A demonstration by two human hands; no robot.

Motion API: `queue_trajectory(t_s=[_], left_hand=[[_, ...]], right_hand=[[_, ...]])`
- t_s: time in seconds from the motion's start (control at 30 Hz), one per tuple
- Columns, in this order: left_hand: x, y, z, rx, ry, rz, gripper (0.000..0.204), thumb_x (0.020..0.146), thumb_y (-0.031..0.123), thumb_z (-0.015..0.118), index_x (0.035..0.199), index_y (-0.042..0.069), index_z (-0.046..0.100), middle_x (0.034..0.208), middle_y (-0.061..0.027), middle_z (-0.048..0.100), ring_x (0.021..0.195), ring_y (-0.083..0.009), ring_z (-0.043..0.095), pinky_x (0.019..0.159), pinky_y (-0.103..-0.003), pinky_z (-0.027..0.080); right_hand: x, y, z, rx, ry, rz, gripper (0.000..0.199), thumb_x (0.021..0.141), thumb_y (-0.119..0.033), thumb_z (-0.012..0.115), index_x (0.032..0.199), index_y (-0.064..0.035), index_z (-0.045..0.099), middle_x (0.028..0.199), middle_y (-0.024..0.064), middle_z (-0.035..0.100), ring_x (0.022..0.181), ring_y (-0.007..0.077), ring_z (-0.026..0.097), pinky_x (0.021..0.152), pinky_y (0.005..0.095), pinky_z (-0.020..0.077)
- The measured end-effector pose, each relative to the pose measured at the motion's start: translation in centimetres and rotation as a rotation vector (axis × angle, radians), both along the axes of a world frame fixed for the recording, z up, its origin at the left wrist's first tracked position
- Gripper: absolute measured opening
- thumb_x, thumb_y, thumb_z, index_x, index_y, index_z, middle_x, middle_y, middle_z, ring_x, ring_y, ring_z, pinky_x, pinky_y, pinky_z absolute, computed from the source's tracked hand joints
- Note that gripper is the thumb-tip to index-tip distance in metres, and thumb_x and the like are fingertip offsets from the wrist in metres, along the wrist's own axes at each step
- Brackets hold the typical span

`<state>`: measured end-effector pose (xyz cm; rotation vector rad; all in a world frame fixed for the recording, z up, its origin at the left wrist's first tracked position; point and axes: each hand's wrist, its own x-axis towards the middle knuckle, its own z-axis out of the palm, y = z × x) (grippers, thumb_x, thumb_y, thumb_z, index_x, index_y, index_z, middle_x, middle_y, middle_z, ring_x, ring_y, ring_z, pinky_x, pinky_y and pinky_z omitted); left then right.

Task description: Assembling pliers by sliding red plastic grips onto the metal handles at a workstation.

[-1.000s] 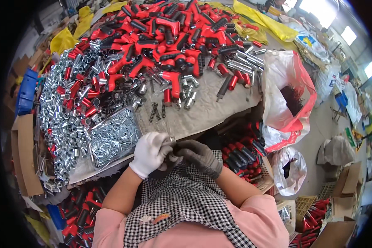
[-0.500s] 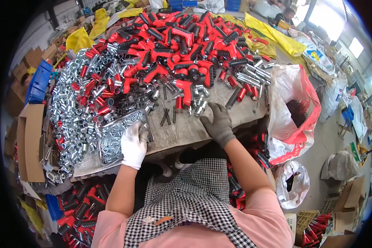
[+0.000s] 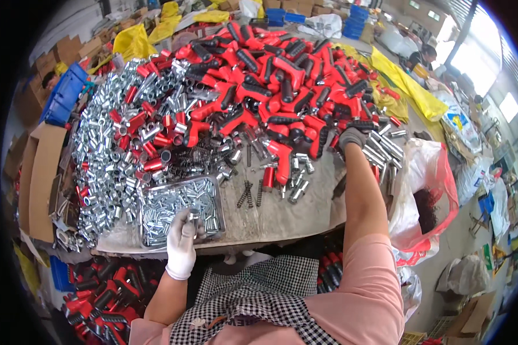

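Over the near edge of a clear tray [image 3: 220, 198] of small silver metal pins [image 3: 170, 204], my left hand [image 3: 181, 247] in a white glove pinches a short silver metal sleeve [image 3: 195, 215]. My right hand [image 3: 352, 137], gloved in grey, reaches far across the table to the right edge of the heap of red and black handles [image 3: 282, 86]. Its fingers point away and are mostly hidden, so what they hold cannot be seen. Long silver tubes [image 3: 380, 149] lie just right of it. Several dark springs [image 3: 246, 195] and a red sleeve [image 3: 269, 177] lie between the hands.
A large heap of silver sleeves [image 3: 106, 149] covers the table's left side. An open white and red sack [image 3: 406, 190] stands at its right edge. More red and black handles [image 3: 106, 293] lie below at left, beside a cardboard box [image 3: 43, 178]. Another person [image 3: 423, 57] sits far right.
My right hand has gone from the table's near middle forward and right to the handles and tubes. My left hand has drawn back a little toward me. The view has shifted.
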<state>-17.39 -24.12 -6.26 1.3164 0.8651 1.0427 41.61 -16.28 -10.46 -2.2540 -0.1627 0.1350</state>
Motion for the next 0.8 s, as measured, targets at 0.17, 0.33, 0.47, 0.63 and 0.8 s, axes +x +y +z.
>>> queue_trajectory(t_s=[0.17,0.33,0.47,0.63,0.8], left_hand=[[0.0,0.1,0.1,-0.049,-0.082,-0.009,0.055,0.098,0.046,0.054,0.124,-0.002,0.048,0.092,-0.0052,0.056,0.077,-0.0121,0.054,0.072,-0.028,0.049],[-1.2,-0.3,-0.2,-0.133,-0.204,-0.002,0.066,0.094,0.048,0.059,0.132,-0.003,0.042,0.097,-0.0077,0.056,0.082,-0.0149,0.055,0.073,-0.031,0.049],[0.2,0.3,0.5,-0.197,-0.417,-0.134,0.049,0.101,0.036,0.05,0.13,-0.003,0.043,0.1,-0.0089,0.056,0.081,-0.0151,0.056,0.075,-0.031,0.051],[-0.1,0.0,1.3,-0.386,-0.599,-0.209,0.032,0.091,0.011,0.052,0.119,-0.003,0.047,0.098,-0.012,0.055,0.082,-0.0214,0.057,0.075,-0.037,0.05],[0.3,-1.7,1.3,-0.591,-0.642,-0.177,0.016,0.082,0.002,0.055,0.097,0.004,0.054,0.09,-0.0076,0.057,0.082,-0.0215,0.058,0.07,-0.037,0.051]], right_hand=[[1.8,1.6,-1.0,-0.679,-0.413,0.254,0.038,0.071,-0.03,0.079,0.099,-0.0054,0.075,0.109,0.0222,0.068,0.104,0.0359,0.066,0.087,0.0462,0.0535],[-2.1,1.1,2.9,-0.966,-0.249,0.644,0.061,0.062,-0.038,0.085,0.114,-0.0092,0.071,0.123,0.0199,0.063,0.116,0.0344,0.06,0.098,0.0458,0.0487],[4.7,-2.1,0.7,-1.125,-0.425,0.678,0.047,0.074,-0.035,0.074,0.112,-0.0066,0.07,0.123,0.0206,0.063,0.118,0.0345,0.059,0.097,0.0437,0.049],[1.0,-6.9,6.8,-0.457,-0.843,1.284,0.017,0.086,-0.02,0.06,0.076,-0.0078,0.066,0.077,0.0136,0.067,0.072,0.0261,0.064,0.064,0.0415,0.051],[-15.0,-15.7,7.2,0.817,0.909,0.79,0.018,0.087,-0.021,0.064,0.074,-0.0084,0.06,0.064,0.0029,0.058,0.055,0.0167,0.057,0.051,0.0365,0.0453]])
